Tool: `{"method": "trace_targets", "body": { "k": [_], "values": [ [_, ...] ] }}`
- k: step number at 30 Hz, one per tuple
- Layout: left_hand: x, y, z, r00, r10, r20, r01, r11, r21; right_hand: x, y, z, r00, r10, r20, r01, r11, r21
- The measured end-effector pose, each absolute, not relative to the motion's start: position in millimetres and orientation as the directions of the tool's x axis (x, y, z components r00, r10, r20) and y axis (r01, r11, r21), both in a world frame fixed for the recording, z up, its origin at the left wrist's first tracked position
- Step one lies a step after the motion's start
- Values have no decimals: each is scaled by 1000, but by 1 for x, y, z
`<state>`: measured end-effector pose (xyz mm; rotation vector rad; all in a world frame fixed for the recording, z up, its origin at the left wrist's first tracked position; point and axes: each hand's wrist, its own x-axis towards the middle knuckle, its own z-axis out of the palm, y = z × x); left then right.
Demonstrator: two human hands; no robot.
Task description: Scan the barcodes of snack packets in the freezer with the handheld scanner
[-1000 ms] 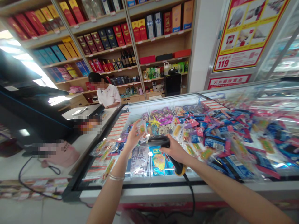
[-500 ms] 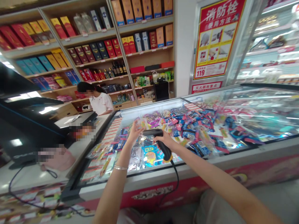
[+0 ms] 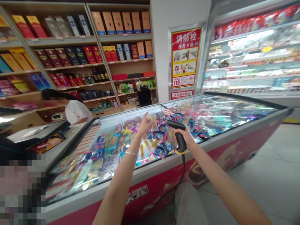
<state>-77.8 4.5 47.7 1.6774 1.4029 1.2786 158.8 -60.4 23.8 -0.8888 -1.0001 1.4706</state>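
My left hand (image 3: 145,124) is over the glass lid of a chest freezer (image 3: 225,140), its fingers apparently pinching a small transparent packet (image 3: 152,119). My right hand (image 3: 185,136) grips a black handheld barcode scanner (image 3: 178,135) with a yellow band near its base. The scanner's head points toward the packet, a short distance from it. A black cable (image 3: 180,178) hangs from the scanner down the freezer's red front. Many colourful snack packets (image 3: 112,144) lie under the glass.
A person in a white shirt (image 3: 76,112) stands behind a checkout counter (image 3: 63,134) at left. Shelves of boxed liquor (image 3: 93,53) fill the back wall. A stocked refrigerated case (image 3: 253,59) stands at right, above a tiled floor (image 3: 264,175).
The view has swung, moving the shelves and freezer left and showing more floor at right. The scanner now stands more upright, and both hands are farther along the freezer.
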Motion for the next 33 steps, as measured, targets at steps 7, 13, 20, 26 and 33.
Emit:
{"method": "trace_targets", "body": {
  "k": [7, 13, 20, 26, 33],
  "values": [
    [-38, -3, 9, -6, 739, 673, 895, -296, 333, 199, -47, -9, -83, 996, -11, -498, -52, -866],
    [-35, -14, -19, 43, 772, 634, 921, -276, 274, 203, -38, -26, -65, 997, -52, -527, -78, -846],
    [-37, -12, -20, 58, 767, 639, 914, -299, 276, 202, -38, -27, -75, 996, -43, -503, -75, -861],
    [-38, -10, -24, 63, 766, 640, 891, -331, 309, 200, -36, -31, -34, 998, -54, -493, -63, -868],
    [-31, -15, -20, 24, 793, 609, 896, -287, 339, 204, -31, -30, -38, 986, -165, -424, -165, -890]
  ]
}}
